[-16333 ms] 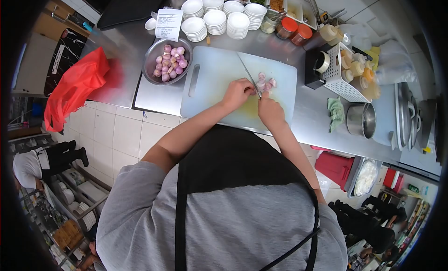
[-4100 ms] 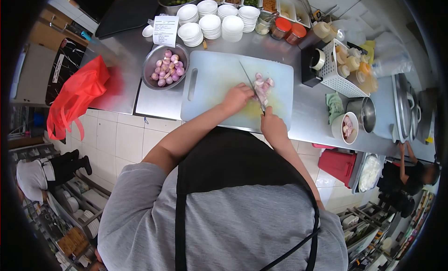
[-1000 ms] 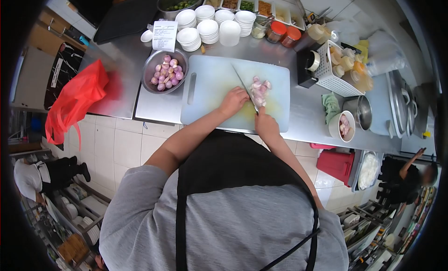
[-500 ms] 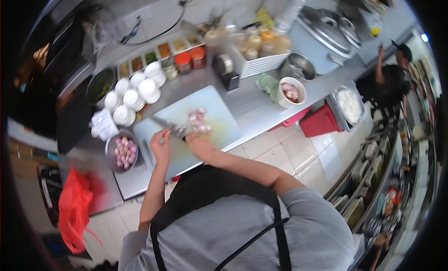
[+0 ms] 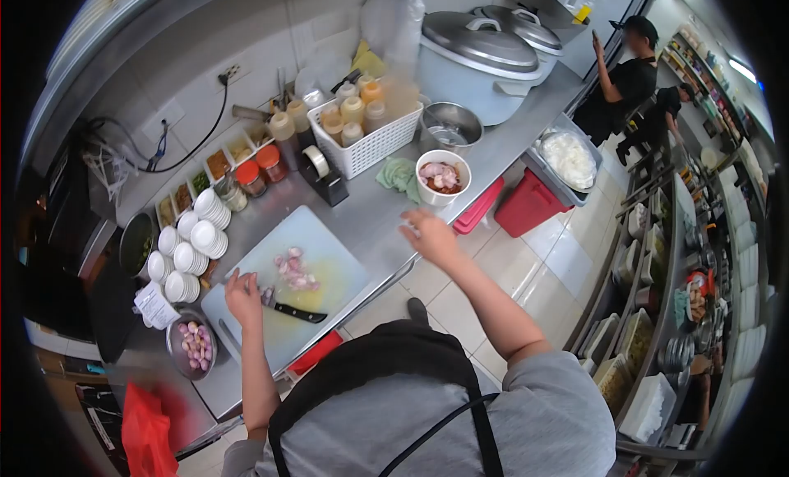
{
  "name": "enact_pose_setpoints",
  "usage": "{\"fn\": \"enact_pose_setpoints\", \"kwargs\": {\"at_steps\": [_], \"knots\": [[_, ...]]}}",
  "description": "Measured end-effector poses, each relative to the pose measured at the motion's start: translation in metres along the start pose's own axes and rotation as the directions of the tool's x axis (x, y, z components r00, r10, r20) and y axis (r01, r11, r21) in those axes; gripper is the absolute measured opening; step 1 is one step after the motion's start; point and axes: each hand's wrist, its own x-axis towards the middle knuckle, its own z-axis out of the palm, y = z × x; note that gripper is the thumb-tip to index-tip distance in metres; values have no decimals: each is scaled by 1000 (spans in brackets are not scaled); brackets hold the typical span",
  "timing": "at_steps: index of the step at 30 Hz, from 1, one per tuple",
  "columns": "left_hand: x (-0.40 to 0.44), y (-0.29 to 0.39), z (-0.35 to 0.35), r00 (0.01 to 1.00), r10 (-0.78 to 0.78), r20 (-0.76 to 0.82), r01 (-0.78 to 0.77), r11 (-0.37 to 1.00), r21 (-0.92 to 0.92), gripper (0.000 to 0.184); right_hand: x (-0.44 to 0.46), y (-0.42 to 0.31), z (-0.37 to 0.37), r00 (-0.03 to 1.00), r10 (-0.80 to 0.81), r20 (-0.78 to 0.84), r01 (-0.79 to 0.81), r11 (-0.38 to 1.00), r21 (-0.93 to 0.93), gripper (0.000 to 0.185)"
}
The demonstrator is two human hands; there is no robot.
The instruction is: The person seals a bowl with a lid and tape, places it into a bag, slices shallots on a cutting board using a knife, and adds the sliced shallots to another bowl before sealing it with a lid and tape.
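My left hand (image 5: 242,299) is over the left part of the pale cutting board (image 5: 333,243), fingers loosely bent and apart, beside the blade end of a knife (image 5: 299,313). The black-handled knife lies on the board, out of both hands. Cut shallot pieces (image 5: 294,271) form a small pile behind it. My right hand (image 5: 431,239) is off the board at the counter's front edge, open, with nothing visible in it. Just beyond it stands a white tub (image 5: 444,198) holding shallots in something reddish. A metal bowl of whole shallots (image 5: 196,347) sits left of the board.
Stacked white cups (image 5: 191,258), a tape dispenser (image 5: 322,177) and a white basket of bottles (image 5: 378,152) line the back. A green cloth (image 5: 399,177) lies by the tub. A red bin (image 5: 526,206) stands on the floor. Two people are at the far right.
The knife has been let go and now lies on the board. My right hand has moved right, off the board towards the white tub. The camera view has shifted.
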Motion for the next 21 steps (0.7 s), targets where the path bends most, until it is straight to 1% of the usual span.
{"fn": "enact_pose_setpoints", "kwargs": {"at_steps": [1, 2, 3, 4, 5, 7, 9, 11, 12, 13, 14, 15, 17, 18, 19, 20, 21], "knots": [[5, 10, 7, 1000, 12, -2, -12, 1000, 0, 20, 5, 20, -14, 999, 20, -46, -21, 1000, -17, 23], [11, 26, 11, 999, 33, -41, -32, 999, 11, 20, 10, 38, -28, 998, 25, -56, -26, 1000, -12, 23], [15, 44, 16, 996, 53, -78, -51, 998, 21, 20, 15, 56, -41, 991, 51, -124, -52, 999, -1, 22], [20, 64, 26, 995, 81, -51, -81, 997, -10, 24, 20, 73, -53, 979, 78, -190, -77, 997, 12, 21], [23, 85, 41, 995, 90, -47, -91, 996, -7, 24, 25, 92, -60, 977, 86, -195, -84, 996, 17, 21], [24, 129, 87, 979, 65, 193, 0, 947, -321, 23, 32, 136, -70, 955, 215, -203, -219, 976, 2, 20], [18, 178, 137, 940, 152, 306, 25, 861, -507, 24, 36, 175, -75, 949, 223, -222, -218, 975, 48, 22], [16, 218, 190, 901, 182, 394, 14, 896, -444, 28, 43, 222, -63, 945, 296, -141, -264, 942, 209, 26], [19, 249, 197, 896, 185, 403, 10, 899, -437, 28, 48, 239, -58, 933, 357, -52, -328, 899, 289, 32], [24, 285, 198, 854, 135, 502, 117, 891, -439, 30, 52, 251, -52, 929, 367, -49, -337, 894, 295, 32], [27, 308, 201, 800, 88, 594, 223, 875, -430, 33, 57, 260, -45, 935, 355, 4, -328, 859, 393, 34], [28, 317, 212, 797, 90, 597, 223, 875, -430, 33, 64, 269, -38, 941, 334, 53, -317, 816, 484, 36], [44, 331, 240, 806, 144, 574, 157, 883, -442, 34, 76, 278, -23, 969, 230, 89, -245, 856, 455, 40], [50, 334, 251, 812, 151, 563, 152, 878, -454, 34, 81, 276, -23, 975, 174, 139, -221, 830, 513, 40], [55, 332, 258, 839, 223, 495, -14, 920, -391, 32, 84, 274, -22, 976, 112, 187, -201, 797, 569, 40], [57, 333, 263, 851, 297, 433, -172, 937, -304, 30, 85, 269, -22, 975, 129, 179, -211, 782, 587, 39], [59, 342, 259, 855, 294, 426, -171, 937, -304, 30, 83, 264, -23, 974, 146, 175, -224, 764, 606, 39]]}}
